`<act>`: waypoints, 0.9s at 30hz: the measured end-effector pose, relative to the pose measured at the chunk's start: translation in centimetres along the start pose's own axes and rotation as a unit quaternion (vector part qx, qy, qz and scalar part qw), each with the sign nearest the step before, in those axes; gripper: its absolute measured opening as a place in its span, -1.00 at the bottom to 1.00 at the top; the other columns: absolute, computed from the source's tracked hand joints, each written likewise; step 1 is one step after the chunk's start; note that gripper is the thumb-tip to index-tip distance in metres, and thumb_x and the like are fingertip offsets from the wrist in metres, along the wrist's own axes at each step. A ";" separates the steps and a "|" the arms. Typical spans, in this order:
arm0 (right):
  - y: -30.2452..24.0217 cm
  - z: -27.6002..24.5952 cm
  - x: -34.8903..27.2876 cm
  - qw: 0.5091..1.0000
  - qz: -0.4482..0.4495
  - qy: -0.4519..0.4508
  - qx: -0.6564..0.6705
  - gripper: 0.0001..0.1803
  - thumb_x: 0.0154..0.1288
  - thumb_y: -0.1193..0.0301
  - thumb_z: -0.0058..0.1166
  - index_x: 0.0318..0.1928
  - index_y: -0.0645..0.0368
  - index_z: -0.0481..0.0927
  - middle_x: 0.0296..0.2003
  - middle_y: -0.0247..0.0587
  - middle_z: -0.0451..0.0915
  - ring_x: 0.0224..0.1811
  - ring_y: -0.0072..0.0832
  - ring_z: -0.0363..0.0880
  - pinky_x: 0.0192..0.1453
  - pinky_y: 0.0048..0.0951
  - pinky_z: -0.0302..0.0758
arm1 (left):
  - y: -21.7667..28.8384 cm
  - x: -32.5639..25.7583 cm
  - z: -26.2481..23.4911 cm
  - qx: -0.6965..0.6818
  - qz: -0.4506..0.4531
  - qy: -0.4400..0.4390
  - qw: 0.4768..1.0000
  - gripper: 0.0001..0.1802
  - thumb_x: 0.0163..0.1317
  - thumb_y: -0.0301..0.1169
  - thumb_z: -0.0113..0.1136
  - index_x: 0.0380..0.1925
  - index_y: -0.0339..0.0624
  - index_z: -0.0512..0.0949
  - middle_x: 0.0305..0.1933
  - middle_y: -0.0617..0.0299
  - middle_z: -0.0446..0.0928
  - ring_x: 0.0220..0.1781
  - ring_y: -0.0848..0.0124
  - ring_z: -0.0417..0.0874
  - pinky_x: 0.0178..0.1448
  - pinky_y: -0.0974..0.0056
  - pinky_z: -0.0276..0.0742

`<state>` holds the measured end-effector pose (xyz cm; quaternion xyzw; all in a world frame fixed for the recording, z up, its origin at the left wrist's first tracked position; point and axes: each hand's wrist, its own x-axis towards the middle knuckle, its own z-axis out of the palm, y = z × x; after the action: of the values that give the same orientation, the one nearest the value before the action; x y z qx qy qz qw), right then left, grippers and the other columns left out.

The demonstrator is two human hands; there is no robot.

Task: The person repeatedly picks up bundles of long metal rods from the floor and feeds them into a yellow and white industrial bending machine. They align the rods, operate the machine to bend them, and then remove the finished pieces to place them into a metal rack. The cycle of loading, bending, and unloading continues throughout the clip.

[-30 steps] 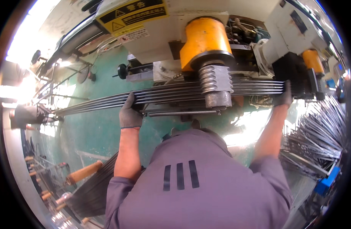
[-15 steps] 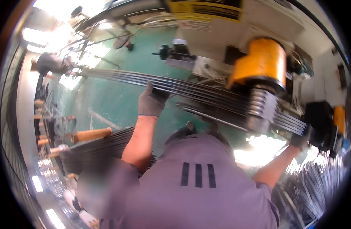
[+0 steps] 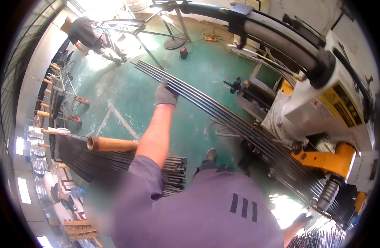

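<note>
Steel rods (image 3: 223, 113), long dark bundle, span from green floor (image 3: 128, 95) side into bending machine (image 3: 318, 111) rollers. Left hand (image 3: 165, 94), grey-gloved, clamped around bundle's free end. Right hand (image 3: 300, 220) low near rollers, grip unclear. Advice: keep bundle level, rods aligned, fingers well away from rollers.

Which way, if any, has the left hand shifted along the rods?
Cannot tell: the view swung. Left hand still grips the rods, same side of the yellow housing.
</note>
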<state>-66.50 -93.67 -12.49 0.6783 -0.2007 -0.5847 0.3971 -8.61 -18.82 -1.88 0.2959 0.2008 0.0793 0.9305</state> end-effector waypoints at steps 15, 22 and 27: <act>-12.0 -14.2 -16.3 0.975 -0.223 0.013 0.000 -0.57 0.38 0.15 -0.15 0.20 -0.07 0.47 0.21 -0.46 0.47 0.34 -0.44 0.32 0.47 0.06 -0.06 | 17.1 17.8 -6.2 0.224 0.157 0.115 0.955 -0.60 0.38 -0.22 0.04 0.12 -0.17 0.35 -0.07 0.00 0.51 -0.23 0.18 0.62 -0.22 0.06 0.65; -10.9 -13.3 -15.1 0.954 -0.272 0.019 -0.127 -0.58 0.38 0.15 -0.16 0.18 -0.09 0.49 0.19 -0.49 0.48 0.33 -0.47 0.33 0.46 0.04 -0.05 | 15.6 13.0 -6.1 0.214 0.088 0.001 0.973 -0.69 0.41 -0.25 -0.04 -0.06 -0.26 0.49 -0.14 0.10 0.58 -0.13 0.19 0.64 -0.12 0.04 0.66; -10.0 -17.7 -16.7 0.945 -0.296 0.079 -0.119 -0.69 0.39 0.29 -0.12 0.07 -0.20 0.59 0.07 -0.56 0.58 0.23 -0.55 0.43 0.35 -0.06 0.07 | 15.8 12.5 -5.9 0.160 0.061 -0.020 0.985 -0.74 0.41 -0.31 -0.06 -0.07 -0.22 0.50 -0.13 0.09 0.60 -0.09 0.14 0.63 0.01 -0.01 0.61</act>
<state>-55.47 -70.00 -9.64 0.6991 0.1119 -0.6398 0.2989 -0.21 0.38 -1.12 0.4541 0.1740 0.0964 0.8684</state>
